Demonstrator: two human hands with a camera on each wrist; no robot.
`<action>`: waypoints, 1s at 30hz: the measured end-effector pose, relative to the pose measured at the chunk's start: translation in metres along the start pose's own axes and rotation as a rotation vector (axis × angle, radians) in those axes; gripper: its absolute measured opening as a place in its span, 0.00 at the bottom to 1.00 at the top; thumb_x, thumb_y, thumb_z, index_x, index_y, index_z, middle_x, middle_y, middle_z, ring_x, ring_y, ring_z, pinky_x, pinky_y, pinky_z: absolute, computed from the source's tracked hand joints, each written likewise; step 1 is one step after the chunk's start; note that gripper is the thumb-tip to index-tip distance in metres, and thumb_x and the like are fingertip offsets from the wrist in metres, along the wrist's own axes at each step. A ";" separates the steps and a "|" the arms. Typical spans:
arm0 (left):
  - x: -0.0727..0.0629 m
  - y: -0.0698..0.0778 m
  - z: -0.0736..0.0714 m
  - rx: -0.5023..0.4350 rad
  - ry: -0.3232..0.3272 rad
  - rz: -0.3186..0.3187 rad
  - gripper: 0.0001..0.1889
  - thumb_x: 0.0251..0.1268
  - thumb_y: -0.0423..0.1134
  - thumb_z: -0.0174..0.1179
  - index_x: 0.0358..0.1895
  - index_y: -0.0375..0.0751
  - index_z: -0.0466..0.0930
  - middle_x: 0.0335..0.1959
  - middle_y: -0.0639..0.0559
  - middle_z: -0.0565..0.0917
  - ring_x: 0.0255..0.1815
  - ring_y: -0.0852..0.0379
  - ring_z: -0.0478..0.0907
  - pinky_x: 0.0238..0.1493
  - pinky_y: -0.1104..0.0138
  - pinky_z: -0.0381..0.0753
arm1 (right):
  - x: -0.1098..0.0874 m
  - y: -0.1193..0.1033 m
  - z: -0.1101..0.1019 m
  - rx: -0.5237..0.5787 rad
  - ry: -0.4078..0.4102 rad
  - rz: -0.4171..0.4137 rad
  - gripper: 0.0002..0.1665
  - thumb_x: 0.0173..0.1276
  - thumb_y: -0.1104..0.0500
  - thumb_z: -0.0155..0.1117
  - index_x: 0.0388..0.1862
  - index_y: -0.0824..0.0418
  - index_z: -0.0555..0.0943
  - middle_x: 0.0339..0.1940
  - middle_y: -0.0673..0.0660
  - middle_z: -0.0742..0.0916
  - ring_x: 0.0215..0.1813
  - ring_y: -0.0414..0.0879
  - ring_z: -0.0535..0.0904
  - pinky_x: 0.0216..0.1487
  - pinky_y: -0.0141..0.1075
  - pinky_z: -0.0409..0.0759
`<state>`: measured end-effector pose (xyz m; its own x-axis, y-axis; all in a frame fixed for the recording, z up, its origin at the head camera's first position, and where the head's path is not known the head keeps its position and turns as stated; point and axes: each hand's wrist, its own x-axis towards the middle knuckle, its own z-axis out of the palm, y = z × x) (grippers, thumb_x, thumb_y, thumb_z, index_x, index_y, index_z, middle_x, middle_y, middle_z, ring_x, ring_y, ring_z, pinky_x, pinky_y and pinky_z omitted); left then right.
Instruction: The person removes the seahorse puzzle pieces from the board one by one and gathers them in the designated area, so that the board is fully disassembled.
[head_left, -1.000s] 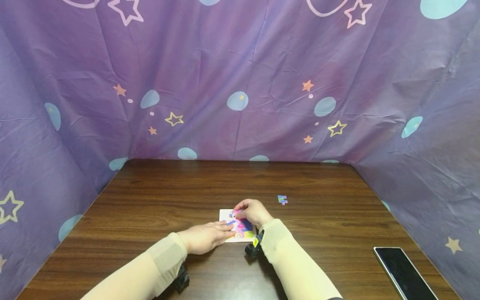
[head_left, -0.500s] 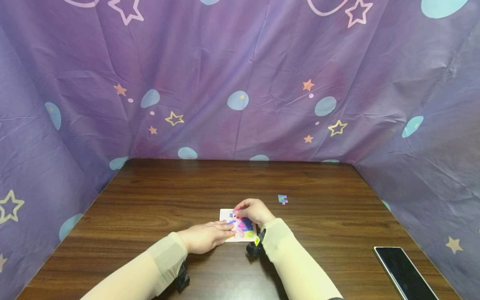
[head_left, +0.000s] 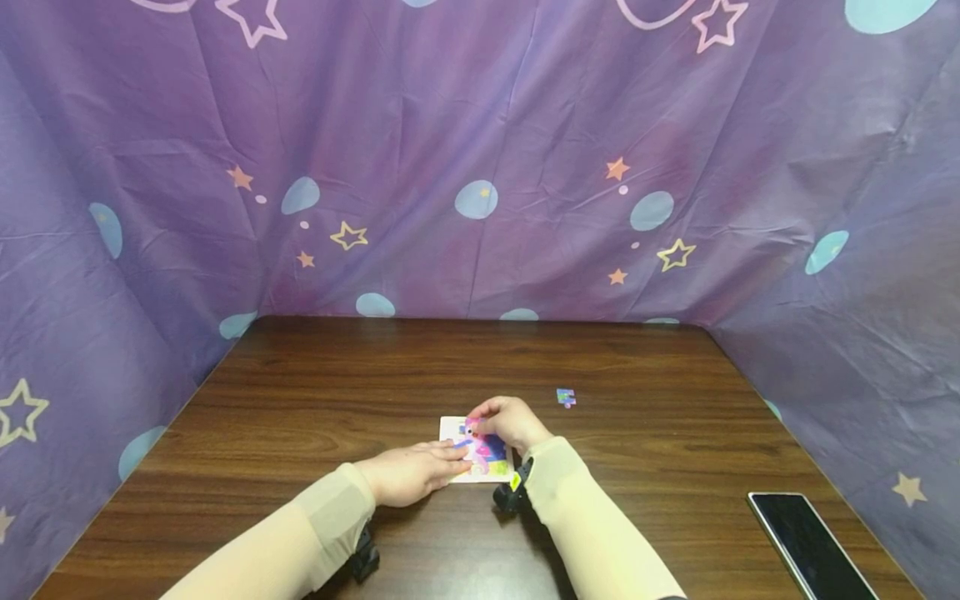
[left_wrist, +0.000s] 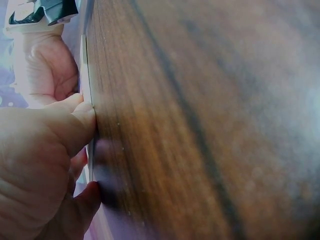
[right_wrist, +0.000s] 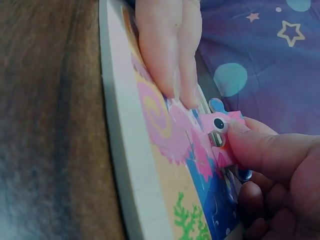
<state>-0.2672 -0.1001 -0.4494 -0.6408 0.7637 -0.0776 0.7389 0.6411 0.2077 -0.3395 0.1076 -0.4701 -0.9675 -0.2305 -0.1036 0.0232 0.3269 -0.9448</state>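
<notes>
A small jigsaw puzzle in a white-bordered tray [head_left: 450, 427] lies on the table before me. My left hand [head_left: 411, 477] rests on its left part, fingers stretched flat over the picture. My right hand [head_left: 514, 423] is at the puzzle's upper edge. Between thumb and fingers it pinches a puzzle piece [right_wrist: 219, 127] with a pink animal's head and a round black eye. In the right wrist view this piece stands tilted against the picture, close to the left fingertips. The left wrist view shows mostly tabletop, with the left hand [left_wrist: 42, 165] at the tray's edge.
A loose blue and purple puzzle piece [head_left: 566, 398] lies on the table beyond the right hand. A phone [head_left: 813, 546] with a dark screen is at the right front. Behind the brown wooden table [head_left: 300, 367] hangs a purple cloth [head_left: 420, 150] with stars.
Hardly anything differs. Both hands keep their places at the puzzle, the right wrist shifting very slightly to the right.
</notes>
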 end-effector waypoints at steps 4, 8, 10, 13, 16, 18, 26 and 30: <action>-0.001 -0.001 0.001 0.011 0.006 0.010 0.21 0.75 0.40 0.47 0.69 0.49 0.69 0.71 0.52 0.67 0.72 0.52 0.60 0.73 0.60 0.58 | 0.000 -0.002 0.000 0.048 -0.016 -0.002 0.10 0.54 0.69 0.71 0.36 0.69 0.85 0.25 0.50 0.85 0.29 0.41 0.77 0.31 0.30 0.75; -0.001 -0.002 0.000 0.009 0.001 0.002 0.22 0.75 0.41 0.47 0.70 0.50 0.68 0.71 0.53 0.66 0.73 0.53 0.59 0.73 0.60 0.57 | 0.001 -0.003 -0.002 0.093 -0.036 -0.011 0.10 0.55 0.70 0.69 0.38 0.71 0.84 0.25 0.52 0.85 0.29 0.42 0.77 0.31 0.30 0.75; -0.001 -0.002 0.000 0.008 -0.002 -0.002 0.22 0.75 0.41 0.47 0.70 0.50 0.68 0.71 0.53 0.66 0.73 0.53 0.59 0.73 0.60 0.57 | 0.001 -0.003 -0.003 0.103 -0.043 -0.012 0.12 0.55 0.70 0.69 0.39 0.71 0.84 0.26 0.52 0.85 0.30 0.42 0.77 0.32 0.31 0.75; -0.001 -0.001 -0.001 0.015 -0.009 -0.004 0.22 0.75 0.41 0.47 0.70 0.51 0.68 0.72 0.53 0.66 0.73 0.53 0.59 0.73 0.60 0.57 | 0.001 -0.002 -0.006 0.115 -0.054 -0.015 0.13 0.53 0.71 0.68 0.40 0.70 0.84 0.28 0.52 0.86 0.31 0.42 0.78 0.32 0.31 0.77; 0.000 0.000 -0.001 0.010 -0.008 -0.001 0.22 0.76 0.41 0.46 0.70 0.50 0.67 0.72 0.53 0.65 0.73 0.52 0.58 0.73 0.59 0.57 | 0.002 -0.001 -0.011 0.122 -0.069 -0.022 0.14 0.53 0.70 0.68 0.41 0.70 0.84 0.29 0.52 0.86 0.31 0.41 0.78 0.33 0.31 0.77; 0.000 0.000 0.000 0.004 -0.006 0.001 0.22 0.76 0.41 0.45 0.70 0.50 0.67 0.72 0.53 0.65 0.73 0.51 0.58 0.73 0.59 0.57 | 0.002 0.000 -0.016 0.118 -0.080 -0.035 0.13 0.54 0.69 0.68 0.41 0.71 0.84 0.29 0.52 0.86 0.32 0.41 0.78 0.34 0.31 0.77; 0.000 0.001 0.001 -0.011 0.002 0.011 0.22 0.77 0.41 0.43 0.70 0.49 0.67 0.73 0.52 0.63 0.74 0.50 0.57 0.74 0.59 0.55 | 0.003 0.004 -0.051 0.101 -0.069 -0.039 0.10 0.56 0.67 0.69 0.39 0.68 0.85 0.29 0.50 0.87 0.35 0.42 0.78 0.44 0.35 0.74; 0.000 0.001 0.001 -0.009 0.006 0.008 0.22 0.77 0.41 0.43 0.70 0.49 0.67 0.73 0.52 0.63 0.74 0.50 0.58 0.74 0.59 0.55 | 0.003 0.009 -0.073 0.109 -0.058 -0.032 0.08 0.58 0.67 0.68 0.38 0.67 0.85 0.27 0.48 0.86 0.32 0.41 0.79 0.42 0.36 0.74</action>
<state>-0.2665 -0.0995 -0.4501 -0.6360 0.7685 -0.0701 0.7423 0.6341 0.2167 -0.3605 0.1769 -0.4559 -0.9522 -0.2927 -0.0872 0.0226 0.2172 -0.9759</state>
